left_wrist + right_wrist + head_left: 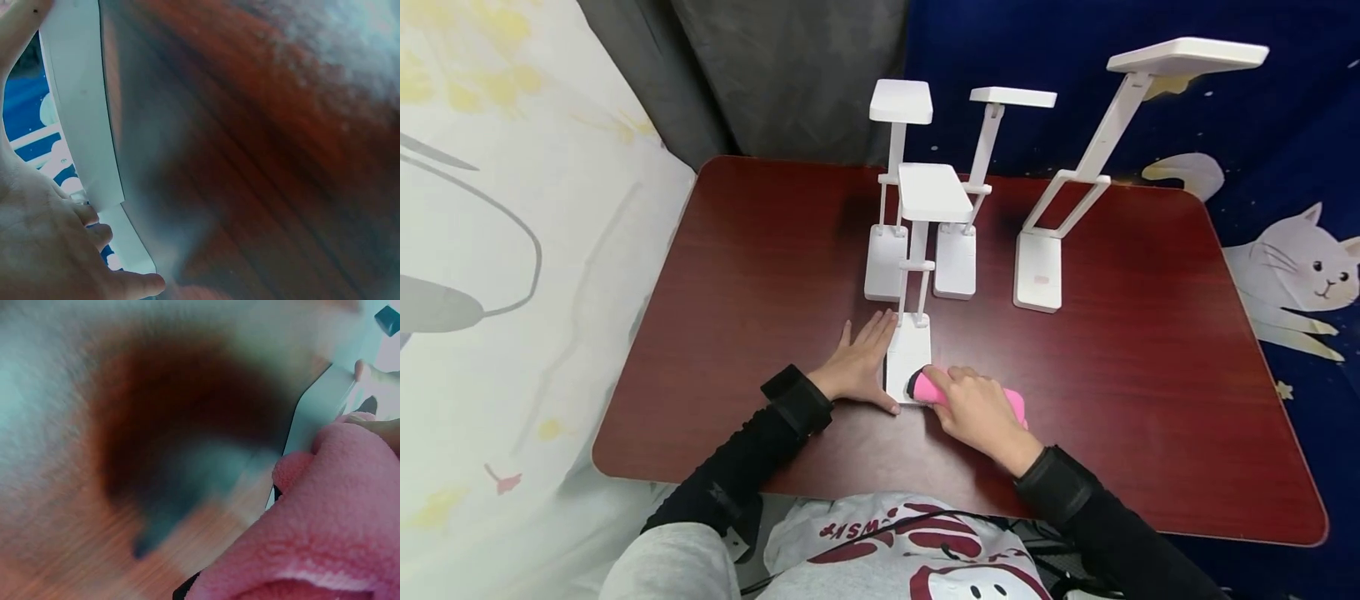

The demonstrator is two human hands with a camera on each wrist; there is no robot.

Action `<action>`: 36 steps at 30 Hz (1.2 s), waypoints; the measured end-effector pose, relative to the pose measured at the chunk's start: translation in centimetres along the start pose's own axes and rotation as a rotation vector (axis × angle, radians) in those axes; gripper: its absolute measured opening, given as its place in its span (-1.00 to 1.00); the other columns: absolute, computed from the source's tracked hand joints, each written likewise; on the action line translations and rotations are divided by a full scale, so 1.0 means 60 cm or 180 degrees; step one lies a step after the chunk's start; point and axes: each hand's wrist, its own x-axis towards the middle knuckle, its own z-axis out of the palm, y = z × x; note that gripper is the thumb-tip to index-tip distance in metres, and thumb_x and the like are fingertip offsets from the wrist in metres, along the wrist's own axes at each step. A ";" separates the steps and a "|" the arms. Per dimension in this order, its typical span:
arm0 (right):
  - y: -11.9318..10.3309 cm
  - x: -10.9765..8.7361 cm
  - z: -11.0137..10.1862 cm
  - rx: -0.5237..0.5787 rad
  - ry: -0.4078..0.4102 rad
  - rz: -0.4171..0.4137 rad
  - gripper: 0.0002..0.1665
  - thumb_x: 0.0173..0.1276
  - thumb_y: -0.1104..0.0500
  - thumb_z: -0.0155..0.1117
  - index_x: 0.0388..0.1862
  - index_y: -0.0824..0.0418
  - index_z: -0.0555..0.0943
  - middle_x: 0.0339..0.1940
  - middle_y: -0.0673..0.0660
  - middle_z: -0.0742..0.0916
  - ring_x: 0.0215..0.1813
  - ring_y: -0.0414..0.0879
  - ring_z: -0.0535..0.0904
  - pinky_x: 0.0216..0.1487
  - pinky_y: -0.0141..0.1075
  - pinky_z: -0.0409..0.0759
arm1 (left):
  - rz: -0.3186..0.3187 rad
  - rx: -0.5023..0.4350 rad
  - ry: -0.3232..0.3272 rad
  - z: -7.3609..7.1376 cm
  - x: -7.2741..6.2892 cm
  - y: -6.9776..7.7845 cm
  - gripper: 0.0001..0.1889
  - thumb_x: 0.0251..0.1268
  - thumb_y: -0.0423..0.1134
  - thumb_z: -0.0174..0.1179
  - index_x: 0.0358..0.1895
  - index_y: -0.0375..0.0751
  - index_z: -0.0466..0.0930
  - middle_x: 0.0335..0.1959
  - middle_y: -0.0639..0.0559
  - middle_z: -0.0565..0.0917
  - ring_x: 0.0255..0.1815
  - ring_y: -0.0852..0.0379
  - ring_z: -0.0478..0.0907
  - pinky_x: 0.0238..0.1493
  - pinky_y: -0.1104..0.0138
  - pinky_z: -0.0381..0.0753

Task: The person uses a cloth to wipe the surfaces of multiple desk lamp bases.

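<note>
A white folding desk lamp stands nearest the person, its base [907, 350] flat on the table and its lamp head [934, 192] raised. My left hand [857, 371] lies along the left side of that base, fingers straight and spread, thumb at the front corner. The left wrist view shows the fingertips along the edge of the base [78, 94]. My right hand [981, 408] grips a pink fleecy wiping tool [1015, 404] with a black edge, its tip on the front right corner of the base. Close up, its plush cover [325, 512] fills the right wrist view's lower right.
Three more white desk lamps stand behind: one at the back left [886, 262], one in the middle [955, 262], and a taller one at the right [1037, 271]. All are on the dark red table [760, 250]. A dark blue curtain [1285, 108] hangs behind.
</note>
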 end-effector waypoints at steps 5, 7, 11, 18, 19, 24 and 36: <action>-0.010 -0.021 -0.007 -0.0010 -0.0093 -0.0066 -0.43 0.17 0.20 0.61 0.19 0.19 0.69 -0.31 0.20 0.78 -0.18 0.16 0.77 -0.39 0.04 0.73 | 0.0016 0.0015 -0.0044 -0.005 -0.003 -0.001 0.60 -0.15 0.24 0.69 0.74 -0.36 -0.34 0.81 -0.24 -0.25 0.84 -0.15 -0.30 0.68 -0.39 -0.31; -0.012 -0.027 -0.010 0.0005 -0.0158 -0.0115 -0.44 0.18 0.19 0.61 0.18 0.19 0.70 -0.32 0.19 0.78 -0.20 0.14 0.77 -0.38 0.03 0.73 | 0.0021 0.0034 -0.0054 -0.006 -0.005 0.000 0.61 -0.16 0.25 0.69 0.74 -0.36 -0.34 0.81 -0.24 -0.25 0.84 -0.15 -0.29 0.68 -0.39 -0.31; -0.005 -0.022 -0.026 0.0246 -0.0368 -0.0187 -0.48 0.18 0.21 0.58 0.16 0.16 0.71 -0.32 0.14 0.79 -0.27 0.05 0.76 -0.45 -0.05 0.69 | 0.0045 0.0043 -0.0043 -0.004 -0.004 -0.002 0.61 -0.17 0.25 0.70 0.74 -0.37 -0.32 0.80 -0.24 -0.24 0.83 -0.15 -0.28 0.68 -0.40 -0.31; 0.023 0.059 -0.047 0.0597 -0.0252 0.0205 -0.36 0.27 0.24 0.46 0.35 0.29 0.63 -0.34 0.26 0.78 -0.47 0.02 0.63 -0.58 -0.10 0.61 | 0.0098 0.0014 -0.0011 -0.001 0.002 -0.009 0.60 -0.16 0.23 0.71 0.75 -0.35 -0.31 0.81 -0.23 -0.22 0.83 -0.15 -0.28 0.67 -0.40 -0.31; 0.024 0.074 -0.045 0.0501 -0.0198 0.0229 -0.36 0.28 0.22 0.47 0.36 0.29 0.62 -0.30 0.29 0.79 -0.40 0.09 0.69 -0.53 -0.04 0.66 | 0.0102 0.0015 -0.0010 -0.001 0.003 -0.009 0.60 -0.17 0.24 0.70 0.75 -0.35 -0.31 0.81 -0.23 -0.22 0.83 -0.15 -0.28 0.67 -0.41 -0.31; 0.012 0.119 -0.014 -0.0058 0.0039 0.0172 -0.44 0.25 0.21 0.47 0.26 0.27 0.66 -0.19 0.34 0.83 -0.15 0.27 0.78 -0.37 0.13 0.76 | 0.0109 -0.0037 -0.0020 0.005 0.006 -0.009 0.59 -0.19 0.26 0.71 0.76 -0.31 -0.26 0.81 -0.21 -0.20 0.83 -0.16 -0.27 0.65 -0.45 -0.28; -0.033 0.095 0.014 -0.0681 0.0316 -0.0251 -0.50 0.15 0.23 0.52 0.11 0.22 0.68 -0.37 0.29 0.77 -0.34 0.18 0.71 -0.52 -0.04 0.65 | 0.0032 -0.0002 0.0046 -0.006 -0.003 -0.019 0.60 -0.19 0.29 0.70 0.77 -0.23 -0.28 0.82 -0.12 -0.19 0.84 -0.12 -0.26 0.66 -0.41 -0.36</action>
